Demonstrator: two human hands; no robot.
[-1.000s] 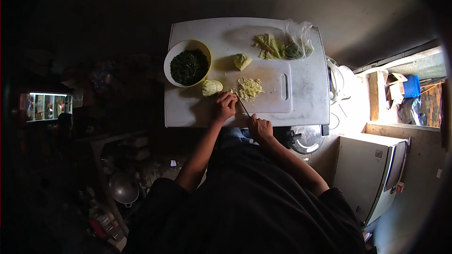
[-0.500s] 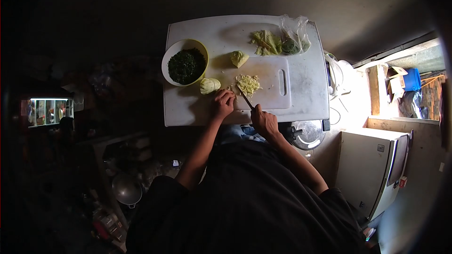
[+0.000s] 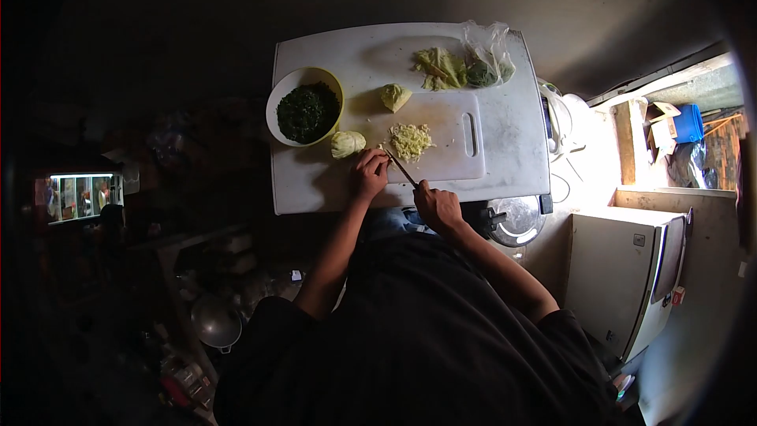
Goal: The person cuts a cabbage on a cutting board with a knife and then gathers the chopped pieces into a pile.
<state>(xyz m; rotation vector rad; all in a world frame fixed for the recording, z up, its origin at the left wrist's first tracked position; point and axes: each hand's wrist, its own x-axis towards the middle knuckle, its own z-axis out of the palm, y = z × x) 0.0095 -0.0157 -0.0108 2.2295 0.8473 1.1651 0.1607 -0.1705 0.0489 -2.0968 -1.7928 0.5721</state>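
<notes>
My right hand (image 3: 438, 207) grips a knife (image 3: 404, 170), its blade slanting up and left to the fingertips of my left hand. The bent fingers of my left hand (image 3: 368, 174) press down at the lower left of the white cutting board (image 3: 452, 159). They hold a small, mostly hidden piece of cabbage. Beside the blade lies a pile of chopped cabbage (image 3: 411, 143). A larger cabbage chunk (image 3: 348, 143) sits just above my left hand, and another cabbage wedge (image 3: 395, 97) rests by the board's top edge.
A white and yellow bowl (image 3: 275, 91) of chopped dark greens stands at the table's left. Loose cabbage leaves (image 3: 441, 69) and a clear plastic bag (image 3: 490, 46) with something green lie at the back right. Right of the table (image 3: 516, 134) are a lidded pot (image 3: 516, 222) and a refrigerator (image 3: 611, 272).
The knife tip has shifted left, from the chopped pile to the fingertips of my left hand. My right hand has moved slightly left; my left hand stays almost in place.
</notes>
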